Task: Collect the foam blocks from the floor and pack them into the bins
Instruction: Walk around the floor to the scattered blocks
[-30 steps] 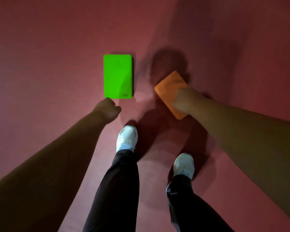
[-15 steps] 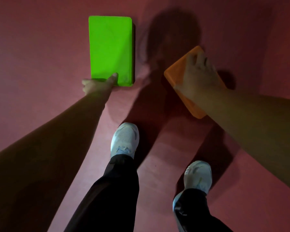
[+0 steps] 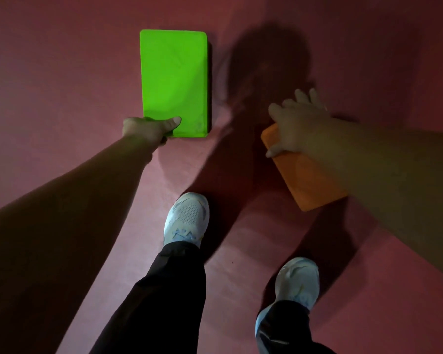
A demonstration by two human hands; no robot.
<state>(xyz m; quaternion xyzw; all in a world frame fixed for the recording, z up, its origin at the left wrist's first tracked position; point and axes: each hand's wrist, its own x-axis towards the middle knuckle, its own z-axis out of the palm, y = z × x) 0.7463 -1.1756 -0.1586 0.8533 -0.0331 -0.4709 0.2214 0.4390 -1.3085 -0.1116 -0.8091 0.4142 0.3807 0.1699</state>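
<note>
The bright green rectangular foam block [image 3: 173, 80] lies flat on the dark red floor [image 3: 62, 72], and the left hand [image 3: 146, 130] pinches its near left corner, thumb laid across the top face and fingers tucked out of sight at the edge. The right hand [image 3: 297, 123] grasps the orange rectangular foam block [image 3: 310, 180] across its far end, thumb hooked on one long edge and fingers spread over the other; whether that block is off the floor is unclear. A corner pinch will probably let the soft green slab droop and twist, so the better move seems to be sliding the fingers further under the short edge and closing toward its middle before lifting, keeping the orange one level meanwhile. No bins are in view
</note>
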